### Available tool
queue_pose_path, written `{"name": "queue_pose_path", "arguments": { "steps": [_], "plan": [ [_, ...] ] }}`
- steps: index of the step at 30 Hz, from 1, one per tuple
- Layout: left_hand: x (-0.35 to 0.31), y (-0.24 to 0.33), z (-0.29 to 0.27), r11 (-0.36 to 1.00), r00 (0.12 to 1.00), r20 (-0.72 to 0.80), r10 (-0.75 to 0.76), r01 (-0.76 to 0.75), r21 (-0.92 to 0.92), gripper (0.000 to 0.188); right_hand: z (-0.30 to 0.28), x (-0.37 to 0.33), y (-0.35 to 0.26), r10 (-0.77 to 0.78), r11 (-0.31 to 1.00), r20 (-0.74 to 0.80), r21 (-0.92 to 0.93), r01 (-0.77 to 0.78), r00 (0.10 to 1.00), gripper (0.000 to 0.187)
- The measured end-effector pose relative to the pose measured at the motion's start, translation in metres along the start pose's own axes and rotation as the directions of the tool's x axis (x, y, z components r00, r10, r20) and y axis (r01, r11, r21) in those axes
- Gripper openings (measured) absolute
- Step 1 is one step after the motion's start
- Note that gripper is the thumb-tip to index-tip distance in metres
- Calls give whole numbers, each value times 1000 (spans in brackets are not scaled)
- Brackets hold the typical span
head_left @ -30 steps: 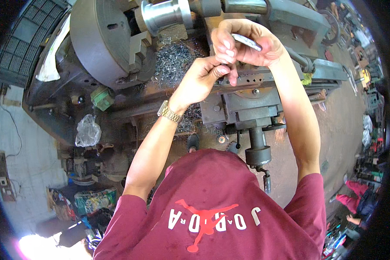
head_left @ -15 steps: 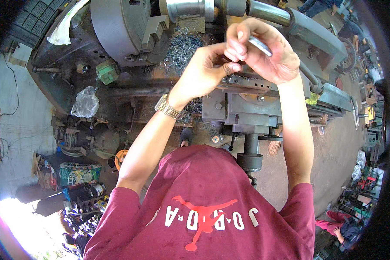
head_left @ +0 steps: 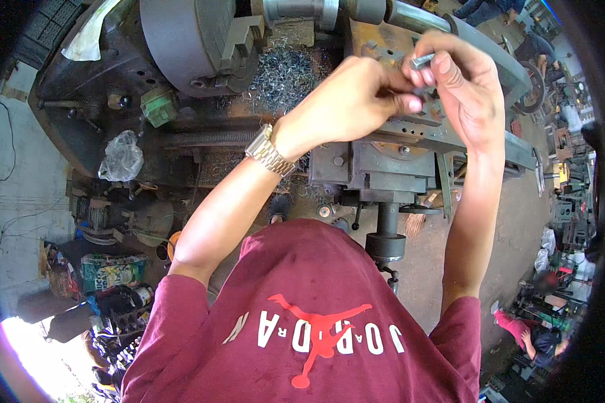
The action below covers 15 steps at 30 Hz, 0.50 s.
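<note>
Both my hands meet above a lathe carriage. My right hand pinches a short silver metal bar between thumb and fingers. My left hand, with a metal watch on the wrist, has its fingertips closed against the same bar's lower end. Behind them are the large grey chuck and a shiny steel workpiece. A heap of curled metal chips lies under the chuck.
A green can and a crumpled plastic bag sit on the lathe's left side. A black handwheel column sticks out toward me. Clutter and boxes lie on the floor at left; machine parts stand at right.
My view has drifted, so the lathe and hands sit higher and further right in the picture. Both hands stay together on the small bar, with the fingers slightly shifted.
</note>
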<state>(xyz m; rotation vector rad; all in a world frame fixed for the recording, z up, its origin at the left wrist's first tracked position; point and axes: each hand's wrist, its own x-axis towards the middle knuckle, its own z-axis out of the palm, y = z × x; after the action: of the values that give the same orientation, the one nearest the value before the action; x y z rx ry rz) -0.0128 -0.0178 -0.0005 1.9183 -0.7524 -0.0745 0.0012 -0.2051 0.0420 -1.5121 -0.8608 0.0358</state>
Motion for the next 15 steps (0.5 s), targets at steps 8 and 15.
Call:
{"name": "queue_pose_path", "arguments": {
  "steps": [8,15],
  "plan": [
    [-7,-66,-37,987,1000,-5,5,-6,-162,23,23,-35,5,153,598,-39,-792,-124,987,14],
    [-31,-117,-29,888,993,87,-76,107,-447,24,40,-37,29,226,460,11,-882,-97,974,13]
  ]
}}
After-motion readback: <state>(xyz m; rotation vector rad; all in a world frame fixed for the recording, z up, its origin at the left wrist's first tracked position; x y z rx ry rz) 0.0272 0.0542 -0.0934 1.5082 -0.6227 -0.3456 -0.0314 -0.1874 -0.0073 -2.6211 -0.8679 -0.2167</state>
